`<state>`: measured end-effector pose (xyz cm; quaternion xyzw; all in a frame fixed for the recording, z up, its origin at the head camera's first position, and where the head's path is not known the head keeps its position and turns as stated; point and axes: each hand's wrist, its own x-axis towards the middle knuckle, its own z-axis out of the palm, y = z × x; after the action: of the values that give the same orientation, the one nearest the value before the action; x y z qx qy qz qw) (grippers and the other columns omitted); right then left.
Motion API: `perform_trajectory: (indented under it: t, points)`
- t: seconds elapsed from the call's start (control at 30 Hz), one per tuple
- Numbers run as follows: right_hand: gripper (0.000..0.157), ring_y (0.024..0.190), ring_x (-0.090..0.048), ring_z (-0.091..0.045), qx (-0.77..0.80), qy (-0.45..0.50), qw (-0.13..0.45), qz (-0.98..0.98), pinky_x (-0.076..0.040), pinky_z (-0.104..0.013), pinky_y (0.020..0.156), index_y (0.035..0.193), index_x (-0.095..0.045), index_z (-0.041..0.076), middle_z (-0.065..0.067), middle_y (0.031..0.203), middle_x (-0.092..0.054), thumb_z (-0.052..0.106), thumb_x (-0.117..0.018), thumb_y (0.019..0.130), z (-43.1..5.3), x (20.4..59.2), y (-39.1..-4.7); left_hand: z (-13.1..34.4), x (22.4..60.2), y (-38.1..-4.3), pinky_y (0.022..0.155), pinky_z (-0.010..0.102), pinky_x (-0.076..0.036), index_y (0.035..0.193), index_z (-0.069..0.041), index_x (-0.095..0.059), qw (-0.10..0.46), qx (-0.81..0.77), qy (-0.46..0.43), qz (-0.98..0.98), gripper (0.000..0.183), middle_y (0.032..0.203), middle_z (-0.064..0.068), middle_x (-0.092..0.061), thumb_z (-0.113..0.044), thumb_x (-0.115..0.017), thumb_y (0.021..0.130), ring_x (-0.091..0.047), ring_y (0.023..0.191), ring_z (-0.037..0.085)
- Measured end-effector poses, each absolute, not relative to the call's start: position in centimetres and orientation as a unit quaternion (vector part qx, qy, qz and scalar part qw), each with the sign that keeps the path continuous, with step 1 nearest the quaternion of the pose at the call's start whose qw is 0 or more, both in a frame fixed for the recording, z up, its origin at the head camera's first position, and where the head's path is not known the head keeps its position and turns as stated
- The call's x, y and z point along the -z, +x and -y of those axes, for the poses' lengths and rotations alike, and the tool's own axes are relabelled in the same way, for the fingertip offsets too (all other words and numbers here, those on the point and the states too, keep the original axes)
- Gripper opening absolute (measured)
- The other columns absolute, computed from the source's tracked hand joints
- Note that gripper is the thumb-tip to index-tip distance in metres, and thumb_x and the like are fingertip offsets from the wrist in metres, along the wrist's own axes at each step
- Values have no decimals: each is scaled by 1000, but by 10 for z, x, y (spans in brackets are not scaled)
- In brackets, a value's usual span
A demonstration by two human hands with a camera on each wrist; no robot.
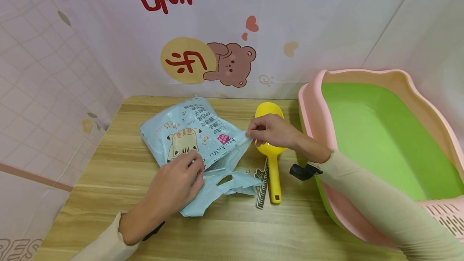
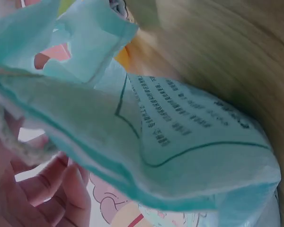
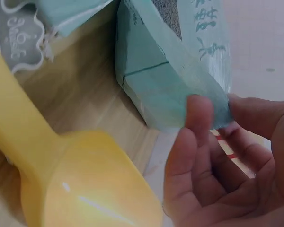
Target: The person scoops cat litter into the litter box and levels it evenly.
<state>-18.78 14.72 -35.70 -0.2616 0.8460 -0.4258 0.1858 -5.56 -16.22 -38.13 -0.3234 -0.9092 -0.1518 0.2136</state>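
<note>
A light blue cat litter bag (image 1: 214, 126) with a cat drawing lies on the table, its top torn open. Grey granules (image 3: 168, 14) show inside the mouth in the right wrist view. My right hand (image 1: 270, 130) pinches the mouth's right corner between thumb and fingers. At the left side of the mouth, my left hand (image 1: 181, 178) grips the edge with curled fingers; part of that grip is hidden behind the plastic in the left wrist view. A torn strip (image 1: 206, 198) with a handle hole hangs toward the front.
Below my right hand lies a yellow scoop (image 1: 274, 172), beside a flat grey toothed piece (image 1: 262, 190) with a scalloped end. A large litter box (image 1: 322, 112), pink-rimmed and green inside, stands at the right. A printed white cloth (image 1: 315, 19) hangs behind the table (image 1: 239, 228).
</note>
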Motion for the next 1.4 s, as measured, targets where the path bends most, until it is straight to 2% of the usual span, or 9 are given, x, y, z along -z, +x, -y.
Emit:
perform_trajectory:
  t: [0.13,0.23,0.43,0.63,0.93,1.07,1.2,1.3,1.4]
  points:
    - [13,76,-69,-30,378,-301,147,-863,-51,-34,68,96,-80,12,-4,83,-75,13,-72,106,-150,353,-188,164,378,-58,68,39,-60,92,-4,-67,237,167,-328,899,8,97,7,-65,0,-72,88,-66,83,24]
    - [12,74,-61,-24,345,-324,107,-874,-45,-35,68,95,-80,15,-4,84,-74,14,-74,105,-150,352,-186,166,375,-61,67,39,-60,94,-2,-66,250,172,-334,892,7,97,8,-66,1,-70,89,-65,81,24]
    - [5,93,-72,-22,331,-354,48,-874,-60,-47,88,99,-80,11,4,94,-77,8,-78,102,-148,355,-184,167,373,-64,74,43,-63,102,-3,-69,245,159,-346,892,15,99,10,-71,2,-71,88,-71,84,28]
    - [5,91,-72,-18,332,-381,11,-863,-60,-42,85,97,-79,10,4,93,-77,6,-79,100,-145,357,-185,166,372,-65,91,49,-62,115,-9,-79,213,131,-360,899,28,120,14,-74,5,-75,91,-73,103,34]
    - [4,93,-74,-19,293,-413,-18,-862,-61,-41,88,100,-76,9,2,95,-76,6,-77,101,-141,358,-184,165,370,-65,85,48,-63,117,-4,-81,161,65,-330,928,28,126,15,-73,5,-75,90,-71,104,37]
    - [15,97,-72,-23,297,-468,-48,-831,-61,-41,88,101,-73,8,-2,104,-74,-6,-73,98,-139,364,-185,163,368,-64,85,50,-63,120,0,-79,153,56,-320,933,28,129,15,-73,3,-74,92,-72,106,38]
    - [32,109,-68,-31,273,-527,-76,-802,-58,-44,95,94,-76,10,-8,114,-73,-18,-63,91,-136,367,-185,164,370,-64,85,51,-62,126,2,-76,150,56,-303,940,32,136,16,-70,-6,-74,96,-71,109,38]
    - [38,116,-66,-35,240,-539,-78,-803,-57,-47,99,94,-81,12,-9,119,-74,-18,-59,88,-134,367,-184,165,373,-65,86,52,-62,128,3,-75,150,61,-293,942,34,139,16,-69,-9,-71,97,-71,111,39]
    - [36,120,-64,-37,211,-532,-70,-817,-56,-48,101,102,-85,11,-11,124,-73,-12,-61,91,-132,365,-182,166,375,-66,84,53,-62,127,3,-76,157,62,-289,942,33,139,17,-70,-12,-68,99,-72,111,39]
